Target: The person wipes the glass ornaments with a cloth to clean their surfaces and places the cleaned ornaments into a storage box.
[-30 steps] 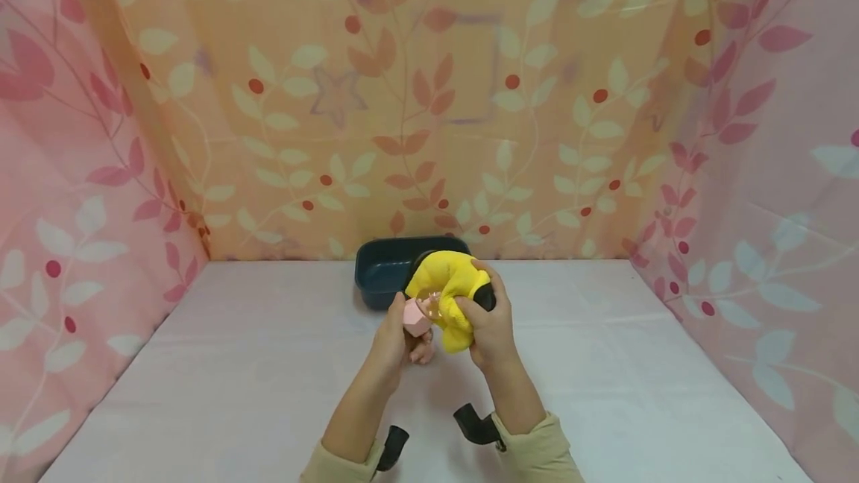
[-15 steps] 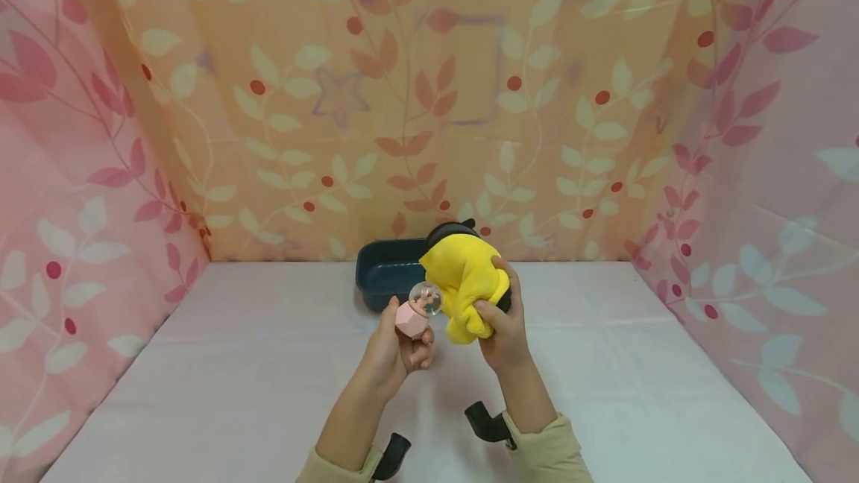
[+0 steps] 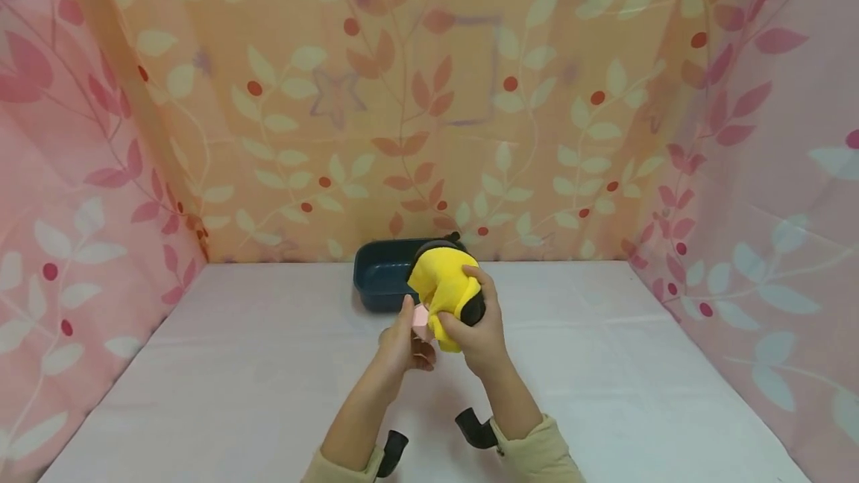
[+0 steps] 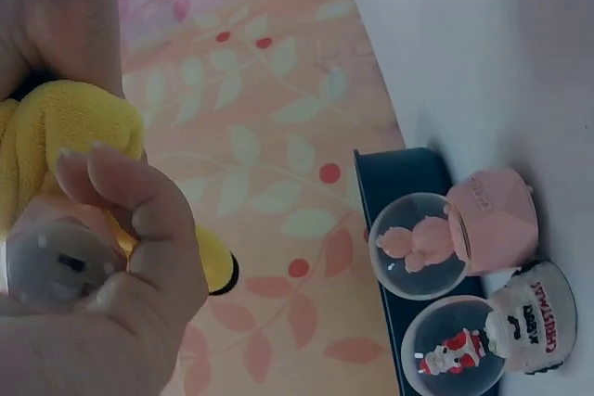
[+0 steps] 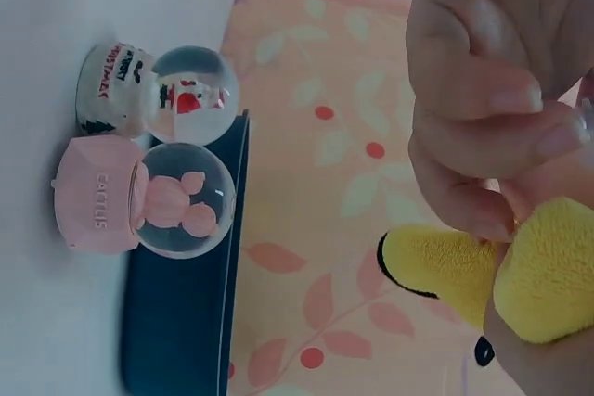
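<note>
My left hand [image 3: 396, 349] grips a snow globe [image 3: 420, 321] by its faceted pink base, out in front of the blue basin. In the head view its dome is hidden behind a fuzzy yellow cloth item [image 3: 439, 282] with black trim; the clear dome [image 4: 58, 268] does show in the left wrist view. My right hand [image 3: 482, 334] clutches this soft bundle, thumb in front and fingers behind, with the yellow fabric up against the globe. From the right wrist view, several curled fingers of the left hand [image 5: 492, 108] appear just above the fabric.
A dark blue basin [image 3: 382, 302] stands at the back of the white table [image 3: 268, 364]. Two more snow globes, one pink [image 5: 97, 194] and one white with Christmas lettering [image 5: 111, 90], stand before it. Patterned curtains [image 3: 429, 95] enclose the back and sides.
Half a second ago, the yellow cloth item was off to the right and the globe's dome stood bare. The right hand has since brought it left against the globe, much as a second ago.
</note>
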`<state>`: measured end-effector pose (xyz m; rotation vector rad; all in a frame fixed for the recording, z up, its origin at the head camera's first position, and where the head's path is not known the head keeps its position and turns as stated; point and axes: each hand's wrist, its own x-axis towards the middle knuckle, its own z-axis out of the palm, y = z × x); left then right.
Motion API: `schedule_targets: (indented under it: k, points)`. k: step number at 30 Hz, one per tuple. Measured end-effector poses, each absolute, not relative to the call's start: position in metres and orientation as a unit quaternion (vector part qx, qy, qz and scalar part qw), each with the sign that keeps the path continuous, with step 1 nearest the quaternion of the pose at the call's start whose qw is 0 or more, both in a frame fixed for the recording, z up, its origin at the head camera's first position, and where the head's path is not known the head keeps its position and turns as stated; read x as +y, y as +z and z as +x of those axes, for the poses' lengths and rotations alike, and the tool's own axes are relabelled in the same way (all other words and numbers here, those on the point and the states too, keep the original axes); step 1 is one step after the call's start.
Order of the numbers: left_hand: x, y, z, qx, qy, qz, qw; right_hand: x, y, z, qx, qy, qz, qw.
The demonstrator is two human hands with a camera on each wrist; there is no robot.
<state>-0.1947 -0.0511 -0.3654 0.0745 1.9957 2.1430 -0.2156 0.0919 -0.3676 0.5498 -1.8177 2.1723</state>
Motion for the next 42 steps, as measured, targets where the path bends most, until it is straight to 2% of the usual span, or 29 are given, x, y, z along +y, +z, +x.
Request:
schedule_targets:
  k: [10,16,21,31,42]
  points:
    - [-0.051,-0.372,-0.196,0.721,0.688,0.077,0.026,0.092,-0.365,-0.214,-0.611,0.770,0.118,0.138]
    - [-0.047,-0.374,-0.194,0.726,0.675,0.132,0.014,0.091,-0.364,-0.213,-0.614,0.767,0.125,0.140]
    - [-0.046,-0.374,-0.196,0.720,0.680,0.137,0.008,0.092,-0.363,-0.213,-0.610,0.769,0.132,0.136]
    - [-0.052,-0.373,-0.199,0.675,0.729,0.093,0.060,0.096,-0.368,-0.216,-0.594,0.779,0.151,0.135]
    - [-0.060,-0.376,-0.201,0.573,0.799,0.134,0.120,0.098,-0.365,-0.217,-0.571,0.797,0.135,0.144]
